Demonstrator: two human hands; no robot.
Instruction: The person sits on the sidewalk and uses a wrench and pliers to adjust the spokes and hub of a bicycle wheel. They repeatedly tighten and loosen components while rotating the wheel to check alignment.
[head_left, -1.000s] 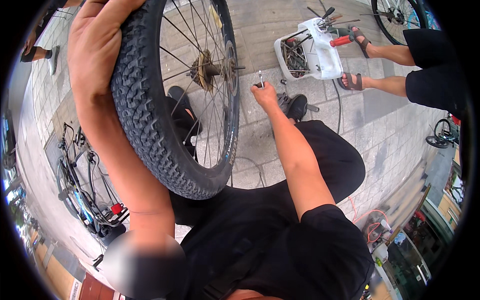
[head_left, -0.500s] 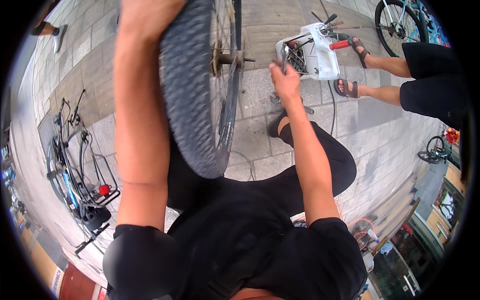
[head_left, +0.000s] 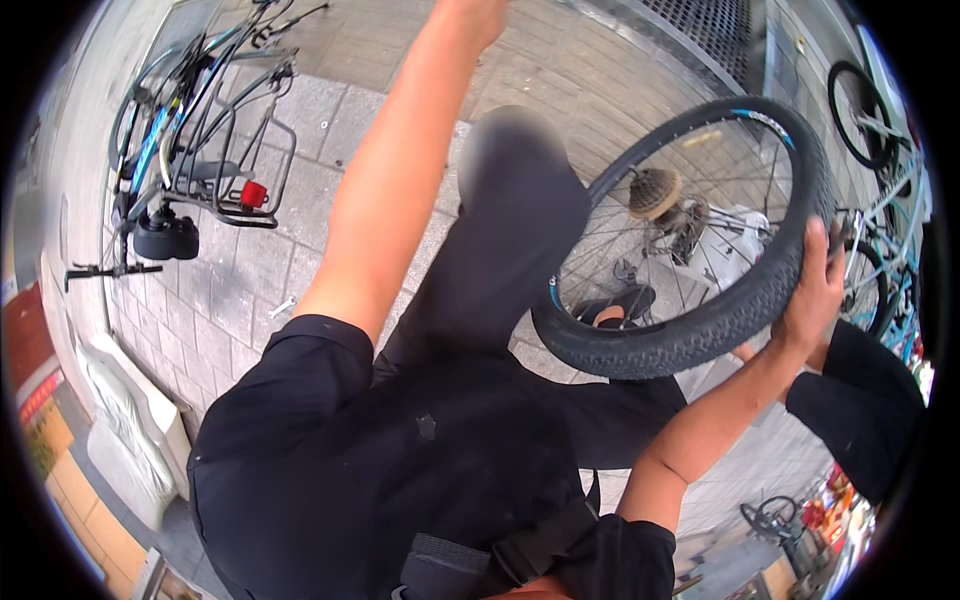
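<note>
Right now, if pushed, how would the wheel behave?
The wheel looks mostly open inside, so likely light for its size. Round outline: apt to roll. Knobbly tyre: probably not slippery.

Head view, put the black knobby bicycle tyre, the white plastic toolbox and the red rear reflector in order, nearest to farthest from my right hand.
1. Black knobby bicycle tyre, touching your right hand.
2. White plastic toolbox, left of that hand.
3. Red rear reflector, toward the picture's left side.

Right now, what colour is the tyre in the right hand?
The tyre is black, best seen in the head view.
</note>
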